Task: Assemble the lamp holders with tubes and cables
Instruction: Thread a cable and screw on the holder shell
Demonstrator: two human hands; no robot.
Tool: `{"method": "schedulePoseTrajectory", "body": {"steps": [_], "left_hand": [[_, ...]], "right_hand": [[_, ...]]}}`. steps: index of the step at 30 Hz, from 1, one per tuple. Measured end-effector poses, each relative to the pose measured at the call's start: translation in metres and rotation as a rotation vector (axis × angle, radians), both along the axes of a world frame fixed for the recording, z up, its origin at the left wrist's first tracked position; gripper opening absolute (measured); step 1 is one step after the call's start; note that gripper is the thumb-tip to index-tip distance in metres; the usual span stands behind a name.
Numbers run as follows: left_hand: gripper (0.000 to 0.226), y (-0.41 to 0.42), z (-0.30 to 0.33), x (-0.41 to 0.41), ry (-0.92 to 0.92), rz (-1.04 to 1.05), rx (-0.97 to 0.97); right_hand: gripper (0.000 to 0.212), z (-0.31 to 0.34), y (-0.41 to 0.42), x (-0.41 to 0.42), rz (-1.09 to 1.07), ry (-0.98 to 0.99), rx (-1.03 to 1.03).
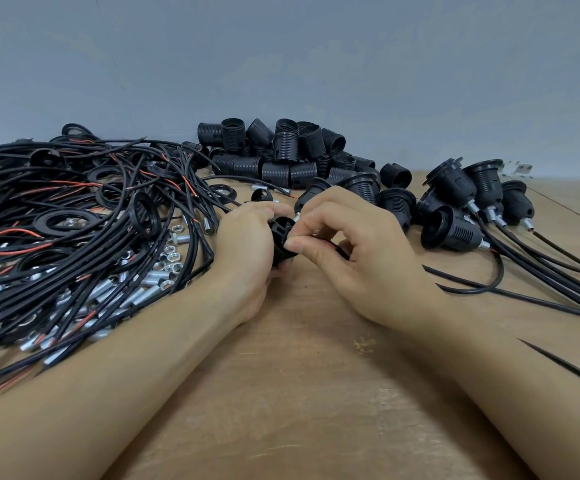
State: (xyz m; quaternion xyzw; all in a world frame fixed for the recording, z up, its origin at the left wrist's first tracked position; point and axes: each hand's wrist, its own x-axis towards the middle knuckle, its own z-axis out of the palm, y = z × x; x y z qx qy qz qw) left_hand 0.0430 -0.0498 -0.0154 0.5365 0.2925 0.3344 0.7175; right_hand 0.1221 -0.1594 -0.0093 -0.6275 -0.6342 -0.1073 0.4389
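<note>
My left hand (pixel 247 247) grips a black lamp holder part (pixel 281 237) above the middle of the wooden table (pixel 299 393). My right hand (pixel 350 251) pinches the same part from the right with thumb and forefinger. A black piece shows under its curled fingers, and what it is I cannot tell. A thin black cable (pixel 558 363) with a red tip lies across my right forearm.
A tangle of black and red cables (pixel 73 220) with rings, silver tubes (pixel 136 292) and nuts (pixel 169 252) covers the left. Loose threaded black shells (pixel 281 150) are piled at the back. Several assembled holders with cables (pixel 461 202) lie at the right.
</note>
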Motion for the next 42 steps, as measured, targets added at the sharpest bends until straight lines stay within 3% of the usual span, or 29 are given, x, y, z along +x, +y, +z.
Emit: {"method": "schedulePoseTrajectory", "body": {"steps": [4,8,10,13,21,25,28,34,42], "left_hand": [[0.029,0.001,0.002,0.000,0.011,0.007,0.007],[0.028,0.000,0.002,0.000,-0.019,0.009,-0.031],[0.030,0.000,0.003,0.000,0.001,0.004,-0.025],[0.030,-0.001,0.004,-0.002,-0.002,-0.012,-0.025],[0.030,-0.001,0.005,-0.003,-0.008,-0.016,-0.028],[0.033,-0.001,0.004,-0.002,-0.003,-0.011,-0.029],[0.031,-0.002,0.004,-0.002,-0.015,-0.011,-0.028],[0.033,-0.004,0.002,-0.002,0.045,0.003,0.080],[0.035,-0.005,-0.001,-0.001,0.090,0.016,0.221]], "right_hand": [[0.007,0.007,-0.003,0.000,-0.027,-0.014,-0.050],[0.015,0.030,-0.020,0.012,-0.080,0.133,-0.120],[0.024,0.040,-0.030,0.027,-0.206,0.124,-0.310],[0.035,0.042,-0.036,0.039,-0.348,-0.041,-0.674],[0.029,0.048,-0.049,0.043,-0.165,0.292,-0.873],[0.050,0.051,-0.051,0.040,-0.118,0.246,-1.054],[0.044,0.049,-0.048,0.040,-0.106,0.292,-0.959],[0.054,0.045,-0.043,0.039,0.044,0.490,-0.729],[0.026,0.033,-0.031,0.028,0.131,0.654,-0.630]]}}
